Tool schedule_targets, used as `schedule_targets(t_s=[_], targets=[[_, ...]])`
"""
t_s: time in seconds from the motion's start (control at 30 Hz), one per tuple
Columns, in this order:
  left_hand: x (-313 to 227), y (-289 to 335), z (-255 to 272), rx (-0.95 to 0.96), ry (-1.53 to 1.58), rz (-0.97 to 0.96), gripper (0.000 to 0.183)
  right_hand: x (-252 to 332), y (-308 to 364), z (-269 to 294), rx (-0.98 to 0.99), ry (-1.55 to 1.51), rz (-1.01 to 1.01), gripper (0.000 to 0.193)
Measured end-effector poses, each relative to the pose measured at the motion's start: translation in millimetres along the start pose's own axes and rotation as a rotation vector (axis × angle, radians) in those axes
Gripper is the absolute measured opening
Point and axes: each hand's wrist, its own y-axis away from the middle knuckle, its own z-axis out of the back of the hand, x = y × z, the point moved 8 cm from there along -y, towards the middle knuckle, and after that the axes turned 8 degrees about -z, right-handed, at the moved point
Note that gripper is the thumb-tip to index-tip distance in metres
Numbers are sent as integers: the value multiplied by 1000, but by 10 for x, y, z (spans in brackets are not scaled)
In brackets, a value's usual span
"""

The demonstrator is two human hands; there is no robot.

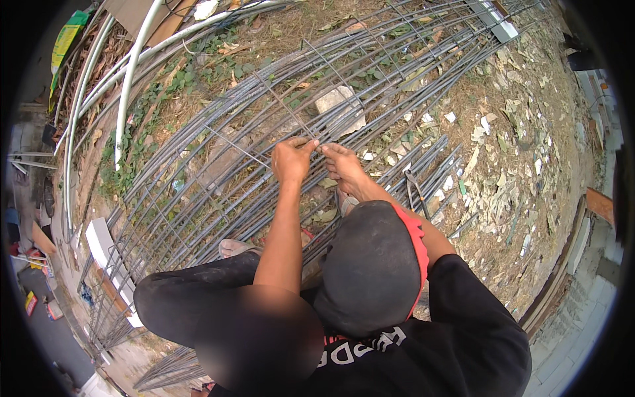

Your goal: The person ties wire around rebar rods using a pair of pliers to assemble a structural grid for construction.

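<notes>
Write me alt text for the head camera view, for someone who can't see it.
Seen from above, a crouching person's left hand and right hand meet at a thin tie wire on a long rebar cage lying on dry, leaf-strewn ground. White pipes curve along the left, and pliers lie to the right.

Outdoor construction yard: long steel reinforcing bars [370, 73] lie on bare littered ground [522, 152], white pipes [129, 79] at far left.

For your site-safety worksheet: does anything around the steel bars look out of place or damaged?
Yes. A broken pale block lies among the rebar cage, and torn scraps litter the ground at right. Both hands, left hand and right hand, pinch thin wire.
</notes>
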Motion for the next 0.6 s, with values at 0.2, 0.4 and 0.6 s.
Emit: schedule_targets(t_s=[0.2,0.4,0.6], targets=[[-2,-17,-35,45,48,2,34,50,-5,0,-5,31,9,16],[28,-69,-6,71,52,0,28,594,430,-217,-239,1075,424,19],[-52,-73,62,78,55,-122,29,1243,494,-853,1,1953,986,16]])
